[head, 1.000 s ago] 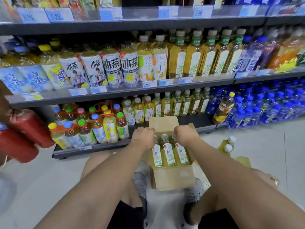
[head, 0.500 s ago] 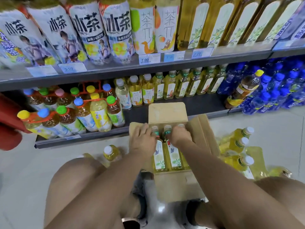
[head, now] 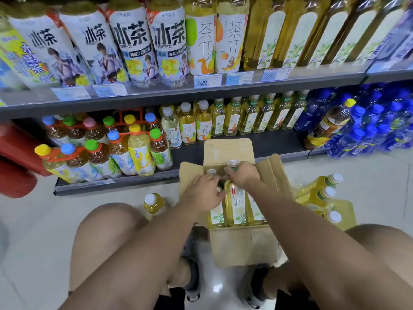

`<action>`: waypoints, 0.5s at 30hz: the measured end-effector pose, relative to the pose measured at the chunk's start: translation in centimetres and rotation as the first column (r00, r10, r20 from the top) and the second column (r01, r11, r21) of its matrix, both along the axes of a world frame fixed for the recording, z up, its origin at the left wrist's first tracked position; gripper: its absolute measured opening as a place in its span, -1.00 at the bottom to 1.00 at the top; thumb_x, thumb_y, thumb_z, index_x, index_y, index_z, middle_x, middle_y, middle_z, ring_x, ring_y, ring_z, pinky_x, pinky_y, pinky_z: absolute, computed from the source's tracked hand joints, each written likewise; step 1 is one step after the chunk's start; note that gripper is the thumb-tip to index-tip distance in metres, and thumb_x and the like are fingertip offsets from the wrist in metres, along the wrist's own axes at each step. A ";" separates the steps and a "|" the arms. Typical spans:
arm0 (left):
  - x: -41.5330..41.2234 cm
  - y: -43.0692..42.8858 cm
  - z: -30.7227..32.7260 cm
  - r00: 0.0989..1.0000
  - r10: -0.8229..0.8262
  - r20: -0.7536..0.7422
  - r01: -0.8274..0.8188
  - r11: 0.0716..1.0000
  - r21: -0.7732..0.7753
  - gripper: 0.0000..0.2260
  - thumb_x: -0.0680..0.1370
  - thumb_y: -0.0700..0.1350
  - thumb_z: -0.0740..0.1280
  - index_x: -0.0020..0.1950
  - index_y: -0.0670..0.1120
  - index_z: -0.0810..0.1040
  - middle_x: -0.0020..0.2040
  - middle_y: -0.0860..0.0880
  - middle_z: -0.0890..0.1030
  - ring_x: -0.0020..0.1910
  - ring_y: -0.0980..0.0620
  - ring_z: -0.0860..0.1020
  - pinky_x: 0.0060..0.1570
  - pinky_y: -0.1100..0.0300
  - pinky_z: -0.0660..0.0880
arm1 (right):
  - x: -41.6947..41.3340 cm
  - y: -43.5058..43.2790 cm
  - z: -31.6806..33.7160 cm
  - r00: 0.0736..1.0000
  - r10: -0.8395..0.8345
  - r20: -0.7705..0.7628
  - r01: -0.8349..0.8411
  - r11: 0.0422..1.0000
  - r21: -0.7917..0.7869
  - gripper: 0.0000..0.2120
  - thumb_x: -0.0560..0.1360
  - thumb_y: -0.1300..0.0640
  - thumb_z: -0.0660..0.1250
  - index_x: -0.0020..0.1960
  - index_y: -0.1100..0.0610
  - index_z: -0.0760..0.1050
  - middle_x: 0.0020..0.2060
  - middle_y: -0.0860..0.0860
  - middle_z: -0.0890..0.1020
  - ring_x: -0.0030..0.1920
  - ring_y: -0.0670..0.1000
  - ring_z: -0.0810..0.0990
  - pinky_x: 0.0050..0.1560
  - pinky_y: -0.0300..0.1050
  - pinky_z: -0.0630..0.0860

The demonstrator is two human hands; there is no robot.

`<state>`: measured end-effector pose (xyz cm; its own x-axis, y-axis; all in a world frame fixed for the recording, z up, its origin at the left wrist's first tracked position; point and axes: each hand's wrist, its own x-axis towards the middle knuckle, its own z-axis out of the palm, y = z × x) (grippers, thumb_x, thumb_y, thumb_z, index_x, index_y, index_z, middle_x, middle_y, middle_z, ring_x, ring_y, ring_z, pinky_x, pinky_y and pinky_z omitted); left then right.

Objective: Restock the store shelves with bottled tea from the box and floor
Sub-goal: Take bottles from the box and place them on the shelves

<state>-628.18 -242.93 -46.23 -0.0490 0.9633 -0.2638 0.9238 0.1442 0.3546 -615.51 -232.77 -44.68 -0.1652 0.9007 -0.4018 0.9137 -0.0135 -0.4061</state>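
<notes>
Store shelves packed with drinks fill the background, above a pale tiled floor [head: 44,220]. The right hand [head: 242,175] is clenched round the neck of a tea bottle [head: 234,204], and the white cap shows above the knuckles. The left hand [head: 204,193] has its fingers bent over the top of a second bottle [head: 215,217] just beside the first. It looks like a grasp too, although the fingertips are partly hidden.

Both bottles stand upright in a cardboard box [head: 241,249], which sits on the floor between the person's knees with its flaps open. The box is right in front of the bottom shelf [head: 279,143].

To do this step well, I think each bottle should be pulled straight up by the neck so that it does not drag its neighbours. Then it can go upright onto the bare part of the shelf, in front of the row of the same tea [head: 250,117], with the label facing out.

The bottles are clear plastic with yellow-green tea, a white label printed with leaves and flowers (a green band is at the neck), and a white cap. More loose bottles [head: 321,191] lie on the floor to the right of the box, and a single bottle [head: 154,203] is on the left.
</notes>
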 end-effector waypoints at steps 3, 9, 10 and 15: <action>2.9 -0.5 2.4 0.954 0.134 0.270 -0.115 0.990 -0.084 -0.32 0.51 0.26 0.33 0.54 0.06 0.20 0.25 -0.06 0.57 0.18 -0.11 0.57 0.05 0.05 0.53 | 0.9 -1.0 2.9 0.987 0.035 -0.155 -0.021 0.995 0.095 -0.58 0.54 -0.17 0.29 -0.02 0.22 0.48 -0.19 0.11 0.59 -0.17 0.13 0.57 -0.29 -0.11 0.38; 5.9 -1.1 6.7 0.794 0.384 0.471 -0.453 0.891 0.036 -0.29 0.44 0.14 0.50 0.43 0.04 0.17 0.15 -0.07 0.56 0.02 -0.13 0.60 -0.16 0.05 0.54 | 1.9 -1.9 9.2 0.853 -0.011 -0.521 0.078 0.991 0.106 -0.63 0.47 -0.16 0.41 -0.36 0.06 0.46 -0.47 -0.08 0.52 -0.40 -0.07 0.50 -0.42 -0.18 0.34; 5.7 -1.0 7.3 0.789 0.395 0.471 -0.474 0.879 0.057 -0.32 0.45 0.10 0.50 0.40 0.01 0.19 0.17 -0.08 0.55 0.03 -0.13 0.60 -0.13 0.03 0.55 | 2.1 -2.0 10.0 0.798 -0.012 -0.603 0.051 0.998 0.048 -0.69 0.46 -0.13 0.43 -0.34 0.04 0.53 -0.44 -0.09 0.59 -0.38 -0.10 0.56 -0.36 -0.20 0.42; 3.0 -0.5 7.8 0.832 0.392 0.394 -0.458 0.885 0.088 -0.30 0.38 0.00 0.57 0.36 -0.04 0.24 0.17 -0.10 0.53 0.05 -0.10 0.57 0.00 -0.03 0.56 | 3.7 -0.6 9.7 0.682 -0.288 -0.672 0.183 0.957 -0.224 -0.84 0.51 0.12 0.31 -0.02 0.14 0.64 -0.02 0.11 0.69 0.02 0.10 0.65 0.03 -0.02 0.56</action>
<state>-625.19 -243.41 -38.47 -0.3993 0.8997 -0.1764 0.5907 0.3996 0.7010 -611.82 -233.38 -35.01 -0.2325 0.8976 -0.3745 0.3332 -0.2883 -0.8977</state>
